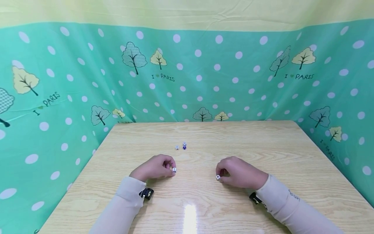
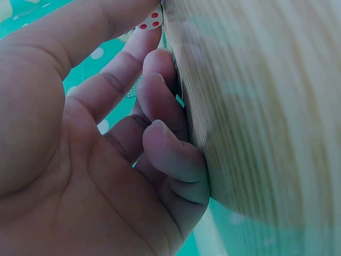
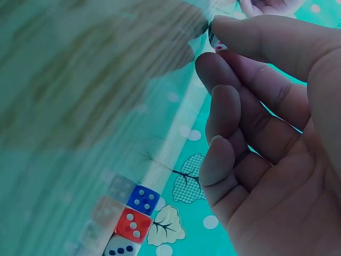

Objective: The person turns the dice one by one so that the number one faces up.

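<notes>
My left hand [image 1: 157,167] pinches a small white die [image 1: 174,169] between thumb and forefinger, low over the table. In the left wrist view this die [image 2: 151,22] shows red pips, and the other fingers curl toward the palm. On the right, my other hand [image 1: 242,171] pinches a second white die [image 1: 218,177] at its fingertips. A red pip marks that die [image 3: 217,42] in the right wrist view. A blue die [image 3: 143,200], a red die [image 3: 134,224] and a white die [image 3: 121,247] sit in a row near the right hand, hidden in the head view.
Farther back on the wooden table [image 1: 248,139] lie a white die [image 1: 177,147] and, beside it, another white die [image 1: 184,143] by a blue die [image 1: 184,147]. A green dotted curtain [image 1: 204,84] surrounds the back and sides. Both wrists wear black devices.
</notes>
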`<state>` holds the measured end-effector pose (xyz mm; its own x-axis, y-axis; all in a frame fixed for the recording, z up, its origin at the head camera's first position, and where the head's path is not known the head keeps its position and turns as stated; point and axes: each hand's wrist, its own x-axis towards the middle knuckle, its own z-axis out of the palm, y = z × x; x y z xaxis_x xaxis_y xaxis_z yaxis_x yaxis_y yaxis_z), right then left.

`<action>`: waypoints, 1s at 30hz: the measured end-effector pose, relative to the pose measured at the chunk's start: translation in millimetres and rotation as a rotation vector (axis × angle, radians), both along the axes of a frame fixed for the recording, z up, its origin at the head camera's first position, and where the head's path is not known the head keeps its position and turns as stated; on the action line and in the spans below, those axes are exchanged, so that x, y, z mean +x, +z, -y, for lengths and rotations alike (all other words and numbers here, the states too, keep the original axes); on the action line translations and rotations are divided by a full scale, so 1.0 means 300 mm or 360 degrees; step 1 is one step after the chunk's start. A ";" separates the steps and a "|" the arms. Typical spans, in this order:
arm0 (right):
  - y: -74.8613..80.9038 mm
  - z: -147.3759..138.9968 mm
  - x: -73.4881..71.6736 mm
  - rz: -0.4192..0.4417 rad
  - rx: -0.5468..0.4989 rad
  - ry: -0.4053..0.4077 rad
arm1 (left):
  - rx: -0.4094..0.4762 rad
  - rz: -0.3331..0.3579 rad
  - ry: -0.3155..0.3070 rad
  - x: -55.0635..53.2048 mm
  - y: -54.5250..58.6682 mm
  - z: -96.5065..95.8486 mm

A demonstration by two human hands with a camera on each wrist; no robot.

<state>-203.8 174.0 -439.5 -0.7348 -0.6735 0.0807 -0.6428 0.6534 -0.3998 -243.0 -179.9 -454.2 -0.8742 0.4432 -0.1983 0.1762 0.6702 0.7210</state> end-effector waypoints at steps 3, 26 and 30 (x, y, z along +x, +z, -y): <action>0.001 -0.005 -0.003 -0.0005 0.0003 0.0000 | -0.0001 0.0007 0.0004 -0.001 0.001 -0.001; 0.001 -0.028 -0.012 -0.0009 0.0014 -0.0066 | 0.0026 -0.0003 -0.0015 0.003 0.004 0.000; 0.007 -0.047 -0.019 -0.0037 0.0004 -0.0075 | 0.0024 -0.0014 -0.0020 0.005 0.004 0.000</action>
<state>-209.5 188.1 -437.4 -0.7637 -0.6383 0.0967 -0.6204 0.6841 -0.3836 -241.6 -179.9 -453.0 -0.8701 0.4573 -0.1840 0.1911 0.6570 0.7293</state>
